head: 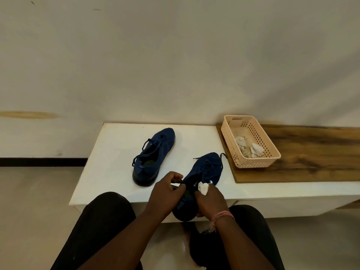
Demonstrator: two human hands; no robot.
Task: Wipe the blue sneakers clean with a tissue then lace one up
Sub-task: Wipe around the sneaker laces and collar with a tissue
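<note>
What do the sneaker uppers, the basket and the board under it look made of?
The sneaker uppers look like matte navy knit fabric: soft, no shine. The basket seems to be peach moulded plastic, judging by its even grid of holes and cut-out handle. The board looks like wood or wood-look laminate: brown grain streaks, low sheen; which one I cannot tell.

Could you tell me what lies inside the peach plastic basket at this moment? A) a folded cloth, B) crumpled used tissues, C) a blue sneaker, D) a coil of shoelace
B: the peach plastic basket on the wooden board holds crumpled used tissues, while both blue sneakers are on the white table outside it.
</note>
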